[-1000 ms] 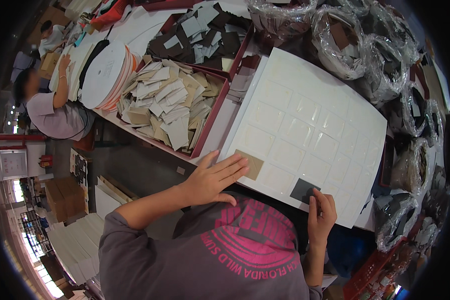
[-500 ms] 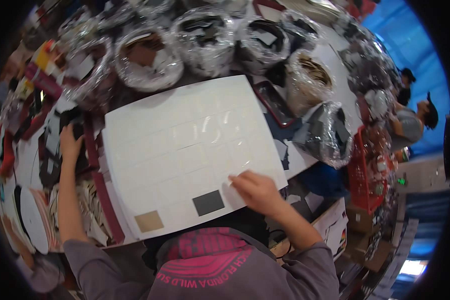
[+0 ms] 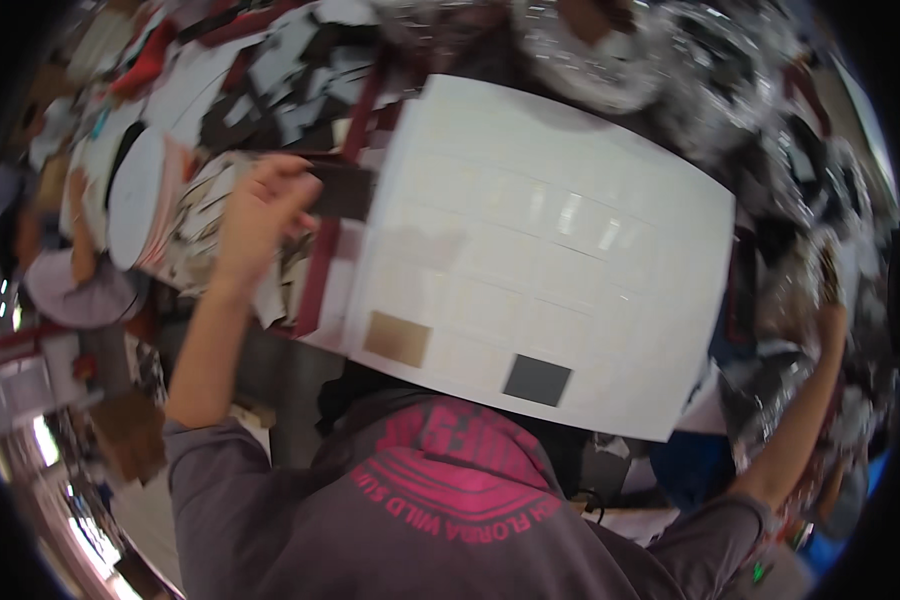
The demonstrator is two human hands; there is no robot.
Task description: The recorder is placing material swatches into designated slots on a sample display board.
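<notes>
My left hand (image 3: 260, 205), slightly blurred, hovers over the dark red divided box with its fingers curled. A dark rectangular swatch (image 3: 342, 190) extends from its fingertips toward the sheet's left edge. A large white sheet (image 3: 540, 290) marked in faint rectangles lies before me. Along its near edge sit a tan swatch (image 3: 397, 340) and a dark grey swatch (image 3: 537, 380), set apart. My right hand (image 3: 830, 290) reaches far right to a plastic-lined container (image 3: 792, 295) of brown pieces; its fingers are blurred there.
The dark red box (image 3: 317, 275) holds beige strips (image 3: 210, 225) and dark scraps (image 3: 290, 85). Wide rolls (image 3: 137, 195) stand at left, near another person (image 3: 80, 280). Plastic-lined containers (image 3: 710, 65) crowd the far side and right.
The view has turned left. My left hand has come back from the dark scraps with a dark swatch. My right hand has left the sheet for the brown pieces at right.
</notes>
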